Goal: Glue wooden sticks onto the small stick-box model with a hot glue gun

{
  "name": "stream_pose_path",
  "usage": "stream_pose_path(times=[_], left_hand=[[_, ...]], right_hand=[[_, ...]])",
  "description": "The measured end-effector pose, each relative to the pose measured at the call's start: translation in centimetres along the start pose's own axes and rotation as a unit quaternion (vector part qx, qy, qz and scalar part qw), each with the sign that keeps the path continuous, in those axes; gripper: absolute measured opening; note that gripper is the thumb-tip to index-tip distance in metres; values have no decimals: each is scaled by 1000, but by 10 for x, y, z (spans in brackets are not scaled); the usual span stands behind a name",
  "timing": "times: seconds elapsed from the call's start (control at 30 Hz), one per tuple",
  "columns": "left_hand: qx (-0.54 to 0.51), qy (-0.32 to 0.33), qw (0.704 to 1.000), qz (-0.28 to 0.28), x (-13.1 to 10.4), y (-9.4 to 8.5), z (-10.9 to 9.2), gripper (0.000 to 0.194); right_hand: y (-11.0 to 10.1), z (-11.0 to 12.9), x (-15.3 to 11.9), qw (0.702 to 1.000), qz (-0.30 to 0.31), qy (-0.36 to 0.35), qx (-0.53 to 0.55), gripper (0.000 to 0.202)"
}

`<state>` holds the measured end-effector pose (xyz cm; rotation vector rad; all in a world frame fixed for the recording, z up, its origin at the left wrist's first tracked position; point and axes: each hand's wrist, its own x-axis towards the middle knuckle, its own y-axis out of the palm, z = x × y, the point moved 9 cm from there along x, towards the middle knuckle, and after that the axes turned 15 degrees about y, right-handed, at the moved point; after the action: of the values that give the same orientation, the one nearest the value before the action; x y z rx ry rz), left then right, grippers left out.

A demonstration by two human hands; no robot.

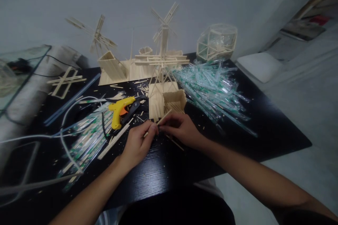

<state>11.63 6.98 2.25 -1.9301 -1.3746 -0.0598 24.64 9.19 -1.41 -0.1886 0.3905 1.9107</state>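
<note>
Low over the black table, my left hand (141, 137) pinches a thin wooden stick (164, 116) that slants up to the right. Close beside it, my right hand (182, 129) has its fingers pressed together at the same stick. Just beyond my hands stands a small wooden box (174, 99) with short sticks in it, on a base of flat sticks (155, 95). A yellow glue gun (118, 111) lies to the left of my left hand, near some loose sticks (115, 141).
Clear wrappers with green print (213, 84) are heaped at the right, and packaged sticks (89, 140) lie at the left. Windmill-like stick models (163, 42) stand at the back. A white cable (62, 130) loops across the left side. The black table (266, 130) has its edge at the right.
</note>
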Motion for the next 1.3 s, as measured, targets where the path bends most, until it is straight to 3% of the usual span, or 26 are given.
stream_pose_path(times=[0.17,0.33,0.67,0.97,1.13,1.3], left_hand=[[16,19,1000,4,3,-1,-5,29],[29,39,999,11,5,0,-8,26],[45,46,998,10,5,-2,-8,28],[35,54,998,2,6,-3,-11,29],[20,1,1000,-18,1,-5,2,34],[-25,-56,998,-25,-5,-5,17,40]], right_hand=[[6,0,0,996,57,18,65,29],[3,-1,1,997,36,34,63,32],[8,-5,3,992,92,59,54,33],[4,-12,3,989,79,91,91,22],[-11,-15,9,976,39,114,179,12],[-17,-10,10,988,-2,75,137,37]])
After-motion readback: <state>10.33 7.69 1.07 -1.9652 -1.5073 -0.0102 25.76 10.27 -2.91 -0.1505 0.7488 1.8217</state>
